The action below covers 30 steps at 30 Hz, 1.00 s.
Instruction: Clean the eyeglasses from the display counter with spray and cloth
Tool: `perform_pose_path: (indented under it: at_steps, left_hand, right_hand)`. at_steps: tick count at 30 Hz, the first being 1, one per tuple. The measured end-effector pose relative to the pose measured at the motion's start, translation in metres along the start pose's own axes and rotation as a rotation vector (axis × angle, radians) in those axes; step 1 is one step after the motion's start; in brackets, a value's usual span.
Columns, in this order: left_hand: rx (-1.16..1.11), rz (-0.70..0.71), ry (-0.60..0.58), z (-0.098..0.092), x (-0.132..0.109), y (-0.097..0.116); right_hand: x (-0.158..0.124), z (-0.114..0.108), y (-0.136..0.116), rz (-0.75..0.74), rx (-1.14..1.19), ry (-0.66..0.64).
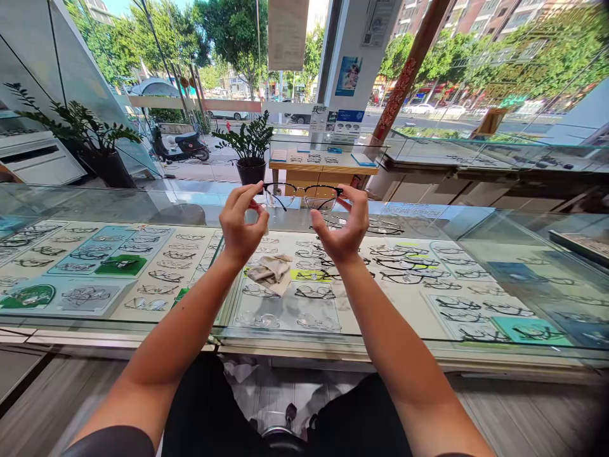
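A pair of dark-rimmed glasses (301, 189) is held up above the glass counter, its lenses upright and its temples folded or angled below the rims. My left hand (242, 223) pinches the left end of the frame between its fingers. At the right end, my right hand (343, 223) grips the corner of the frame, with the thumb lower and apart. A crumpled beige cloth (270, 274) lies on the counter top below my hands. Under the glass, rows of spectacles (314, 292) are laid out on pale trays.
The glass display counter (295, 339) spans the whole width in front of me. Beyond it stand a potted plant (250, 168), a small wooden display table (323, 166) and large windows. More glasses (385, 226) rest near the counter's far side.
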<state>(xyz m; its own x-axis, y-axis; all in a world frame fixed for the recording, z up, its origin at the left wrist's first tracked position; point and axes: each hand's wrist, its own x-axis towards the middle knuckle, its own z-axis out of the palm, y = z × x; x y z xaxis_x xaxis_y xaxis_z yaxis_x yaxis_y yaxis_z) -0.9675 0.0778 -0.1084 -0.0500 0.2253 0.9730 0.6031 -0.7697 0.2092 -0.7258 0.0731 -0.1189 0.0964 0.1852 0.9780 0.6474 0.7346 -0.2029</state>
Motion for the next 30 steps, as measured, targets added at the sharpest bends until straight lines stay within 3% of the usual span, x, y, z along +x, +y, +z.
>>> perform_pose_path:
  at_steps: [6, 25, 30]
  left_hand:
    - [0.018, 0.034, 0.022, 0.0001, 0.0013, 0.0016]
    - [-0.012, -0.010, -0.005, -0.0025, 0.0019, 0.0029]
    - [-0.053, 0.009, -0.054, -0.0033, 0.0041, 0.0042]
  right_hand:
    - [0.0009, 0.0007, -0.0009, -0.010, -0.005, 0.024]
    - [-0.0024, 0.0059, 0.0022, 0.206, 0.132, -0.076]
    - [-0.0026, 0.0058, 0.0034, 0.163, 0.116, -0.033]
